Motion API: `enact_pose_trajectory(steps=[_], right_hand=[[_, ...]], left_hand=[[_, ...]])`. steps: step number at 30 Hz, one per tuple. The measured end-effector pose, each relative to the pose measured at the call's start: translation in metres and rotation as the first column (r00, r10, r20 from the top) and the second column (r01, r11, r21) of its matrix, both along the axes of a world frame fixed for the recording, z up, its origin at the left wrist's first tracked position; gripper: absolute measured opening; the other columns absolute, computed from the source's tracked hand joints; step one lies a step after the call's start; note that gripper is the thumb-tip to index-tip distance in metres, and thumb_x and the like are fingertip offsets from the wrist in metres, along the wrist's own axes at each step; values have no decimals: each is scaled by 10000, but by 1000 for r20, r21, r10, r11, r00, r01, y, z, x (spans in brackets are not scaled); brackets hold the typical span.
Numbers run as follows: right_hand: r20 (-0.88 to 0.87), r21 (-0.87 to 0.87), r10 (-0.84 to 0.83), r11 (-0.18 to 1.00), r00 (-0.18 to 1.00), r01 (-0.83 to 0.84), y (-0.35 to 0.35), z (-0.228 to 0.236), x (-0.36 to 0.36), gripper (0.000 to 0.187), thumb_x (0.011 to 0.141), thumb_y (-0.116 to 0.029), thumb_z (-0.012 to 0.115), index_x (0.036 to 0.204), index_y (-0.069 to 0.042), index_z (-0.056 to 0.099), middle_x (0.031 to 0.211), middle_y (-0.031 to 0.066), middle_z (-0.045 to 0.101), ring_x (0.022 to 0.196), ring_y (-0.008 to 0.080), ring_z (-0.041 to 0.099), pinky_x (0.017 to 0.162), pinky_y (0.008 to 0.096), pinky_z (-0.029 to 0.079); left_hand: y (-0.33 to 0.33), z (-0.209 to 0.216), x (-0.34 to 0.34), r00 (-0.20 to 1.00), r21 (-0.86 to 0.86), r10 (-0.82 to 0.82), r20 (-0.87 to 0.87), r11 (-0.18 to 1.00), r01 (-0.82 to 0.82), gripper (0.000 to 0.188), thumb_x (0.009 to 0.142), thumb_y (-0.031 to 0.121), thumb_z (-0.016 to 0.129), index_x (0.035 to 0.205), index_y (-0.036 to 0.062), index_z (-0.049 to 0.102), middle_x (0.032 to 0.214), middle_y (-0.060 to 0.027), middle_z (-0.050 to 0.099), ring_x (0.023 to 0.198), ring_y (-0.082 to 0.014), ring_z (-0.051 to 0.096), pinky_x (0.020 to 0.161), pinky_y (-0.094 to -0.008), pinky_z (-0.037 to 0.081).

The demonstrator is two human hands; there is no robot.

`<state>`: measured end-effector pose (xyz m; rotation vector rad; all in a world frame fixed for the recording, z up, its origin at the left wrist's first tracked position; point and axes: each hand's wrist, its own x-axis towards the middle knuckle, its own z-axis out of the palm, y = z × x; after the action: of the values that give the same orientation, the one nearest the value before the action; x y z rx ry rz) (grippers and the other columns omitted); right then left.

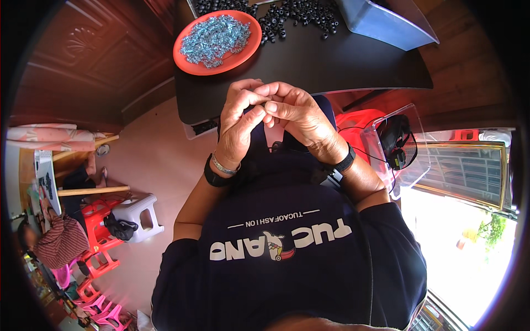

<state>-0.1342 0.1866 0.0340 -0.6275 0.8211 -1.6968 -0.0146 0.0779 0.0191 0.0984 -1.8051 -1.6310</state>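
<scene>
I've got left hand [239, 117] and right hand [302, 115] fingertips together by the counter's [342, 69] near edge; can't tell what, if anything, they pinch. Clear bits [216, 39] on red plate [208, 70], ahead-left, left hand nearer; black parts [301, 15] ahead, farther.

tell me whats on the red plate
The red plate holds a heap of small, shiny bluish pieces. They cover its middle; what lies beneath is hidden.
</scene>
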Motion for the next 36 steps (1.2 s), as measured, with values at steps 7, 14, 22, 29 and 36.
enact_pose_trajectory(steps=[7, 14, 22, 29, 36], right_hand=[[224, -47, 130, 991, 966, -123, 0, -6, -6, 323, 925, -142, 586, 1204, 13, 535, 952, 89, 637, 837, 170, 646, 756, 290, 532], [265, -46, 151, 988, 952, -144, -1, -14, -7, 332, 935, -120, 556, 1234, 18, 511, 946, 103, 638, 834, 184, 647, 730, 291, 532], [268, -40, 149, 989, 952, -144, -3, -11, -9, 342, 919, -141, 590, 1211, 25, 522, 946, 90, 634, 805, 161, 628, 739, 279, 523], [296, -15, 127, 992, 947, -129, -2, -18, -4, 309, 903, -97, 606, 1187, 9, 547, 1007, 65, 622, 811, 138, 609, 771, 275, 516], [177, -22, 32, 999, 984, -29, 1, -10, 1, 336, 884, -83, 637, 1192, 6, 536, 996, 46, 607, 794, 114, 603, 755, 250, 506]], left_hand=[[1, -2, 3, 994, 217, -104, -33, 970, 109, 182, 936, 160, 495, 968, -5, 565, 1186, -120, 481, 1023, -155, 499, 909, -300, 399], [3, -2, 2, 990, 277, -125, -68, 951, 140, 172, 941, 157, 483, 963, -2, 545, 1200, -122, 485, 1010, -157, 505, 904, -301, 405], [0, -2, -2, 995, 197, -98, -19, 975, 100, 196, 935, 163, 500, 986, -17, 559, 1180, -118, 491, 998, -156, 503, 884, -292, 409], [0, -5, 0, 998, 37, 1, 67, 999, -3, 178, 914, 143, 506, 970, -12, 573, 1175, -122, 490, 1049, -196, 486, 928, -307, 377], [6, -3, -1, 997, 76, -3, 73, 997, -3, 189, 932, 160, 514, 975, -11, 583, 1134, -101, 481, 972, -163, 506, 839, -288, 434]])
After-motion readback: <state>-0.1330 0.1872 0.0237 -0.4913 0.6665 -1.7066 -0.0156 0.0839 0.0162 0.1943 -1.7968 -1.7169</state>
